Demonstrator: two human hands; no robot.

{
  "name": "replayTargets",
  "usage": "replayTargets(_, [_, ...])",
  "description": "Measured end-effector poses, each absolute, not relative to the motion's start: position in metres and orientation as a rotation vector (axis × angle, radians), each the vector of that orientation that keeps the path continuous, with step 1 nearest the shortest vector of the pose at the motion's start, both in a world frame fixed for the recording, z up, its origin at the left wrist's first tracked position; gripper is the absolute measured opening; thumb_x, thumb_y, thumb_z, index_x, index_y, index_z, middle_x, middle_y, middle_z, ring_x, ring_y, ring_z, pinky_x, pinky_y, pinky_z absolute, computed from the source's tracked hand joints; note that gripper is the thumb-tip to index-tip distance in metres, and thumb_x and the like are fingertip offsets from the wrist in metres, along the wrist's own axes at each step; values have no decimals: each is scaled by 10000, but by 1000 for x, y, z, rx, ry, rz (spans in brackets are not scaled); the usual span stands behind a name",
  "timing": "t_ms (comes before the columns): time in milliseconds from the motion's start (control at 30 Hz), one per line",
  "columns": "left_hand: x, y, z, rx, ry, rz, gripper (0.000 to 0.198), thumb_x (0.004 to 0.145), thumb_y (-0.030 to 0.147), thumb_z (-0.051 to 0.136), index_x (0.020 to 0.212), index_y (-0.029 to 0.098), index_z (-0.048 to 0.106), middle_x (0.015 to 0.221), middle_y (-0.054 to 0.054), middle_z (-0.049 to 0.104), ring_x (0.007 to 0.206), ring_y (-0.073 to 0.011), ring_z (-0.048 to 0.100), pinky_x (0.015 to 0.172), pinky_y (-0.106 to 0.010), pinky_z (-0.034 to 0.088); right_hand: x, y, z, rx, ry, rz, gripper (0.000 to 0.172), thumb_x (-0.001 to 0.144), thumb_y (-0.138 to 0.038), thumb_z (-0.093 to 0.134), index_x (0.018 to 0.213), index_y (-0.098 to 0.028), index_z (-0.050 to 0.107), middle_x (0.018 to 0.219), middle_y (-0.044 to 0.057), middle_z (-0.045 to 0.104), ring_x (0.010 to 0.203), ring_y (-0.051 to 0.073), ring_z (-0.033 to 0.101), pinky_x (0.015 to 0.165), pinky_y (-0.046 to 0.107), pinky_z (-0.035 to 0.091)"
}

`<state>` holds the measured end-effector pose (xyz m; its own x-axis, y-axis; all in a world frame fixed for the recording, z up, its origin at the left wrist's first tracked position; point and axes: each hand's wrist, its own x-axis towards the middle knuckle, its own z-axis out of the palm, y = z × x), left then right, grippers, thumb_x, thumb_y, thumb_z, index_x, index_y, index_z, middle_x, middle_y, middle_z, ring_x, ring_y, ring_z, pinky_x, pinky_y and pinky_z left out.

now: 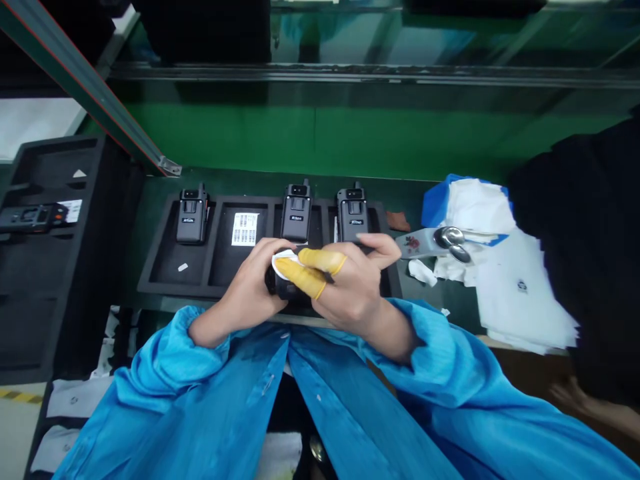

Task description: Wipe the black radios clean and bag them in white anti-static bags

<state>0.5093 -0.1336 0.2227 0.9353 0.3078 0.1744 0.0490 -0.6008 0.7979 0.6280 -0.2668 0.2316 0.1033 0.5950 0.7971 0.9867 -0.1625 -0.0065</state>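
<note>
My left hand [255, 280] is closed around a small black device [286, 289], most of it hidden by my fingers. Two fingers of my right hand [353, 287] wear yellow finger cots and press a white wipe [283, 256] against the top of that device. Just beyond is a black foam tray [175, 283] with several compartments. Three black handheld radios lie in it: a left one [191, 220], a middle one [297, 217] and a right one [353, 217]. A white label sheet [245, 229] sits in the compartment between the left and middle radios.
Stacked foam trays [30, 300] stand at left, one radio [30, 218] lying in the top one. To the right are a blue box of white wipes [477, 203], a flower-printed object with shiny metal ends [420, 244] and white bags [525, 293]. Another person's hand [575, 397] shows lower right.
</note>
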Motion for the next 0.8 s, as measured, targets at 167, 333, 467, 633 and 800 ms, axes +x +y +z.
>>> replayTargets(167, [511, -135, 219, 2173, 275, 365, 614, 577, 31, 582, 1146, 243, 495, 1146, -48, 612, 1084, -235, 602, 955, -404, 495, 625, -270, 228, -1830, -1595, -911, 325, 896, -126, 480, 898, -365, 700, 804, -88, 643, 818, 87, 537, 910, 390, 241])
replayTargets(333, [512, -135, 219, 2183, 270, 360, 626, 570, 35, 570, 1159, 231, 494, 1171, -57, 605, 1119, -243, 590, 978, -400, 487, 631, -274, 223, -1875, -1522, -907, 322, 906, -120, 462, 933, -343, 693, 791, -79, 635, 792, 86, 556, 900, 381, 231])
replayTargets(467, [510, -135, 221, 2193, 247, 378, 621, 592, 47, 571, 1182, 223, 492, 1197, -65, 599, 1148, -245, 578, 992, -399, 479, 630, -275, 222, -1987, -1446, -865, 306, 904, -166, 485, 947, -373, 705, 785, -60, 642, 784, 102, 553, 913, 412, 233])
replayTargets(633, [511, -136, 219, 2191, 205, 400, 588, 611, 45, 567, 1166, 225, 499, 1171, -62, 610, 1112, -227, 595, 970, -381, 494, 626, -271, 226, -1809, -1540, -880, 330, 919, -127, 458, 864, -329, 713, 782, -72, 644, 799, 90, 523, 921, 378, 228])
replayTargets(800, [508, -139, 226, 2206, 246, 363, 563, 616, 66, 569, 1154, 230, 526, 1170, -63, 616, 1120, -232, 593, 982, -392, 493, 639, -283, 207, -2009, -1374, -811, 321, 849, -83, 524, 841, -337, 721, 805, -58, 649, 781, 100, 513, 911, 398, 222])
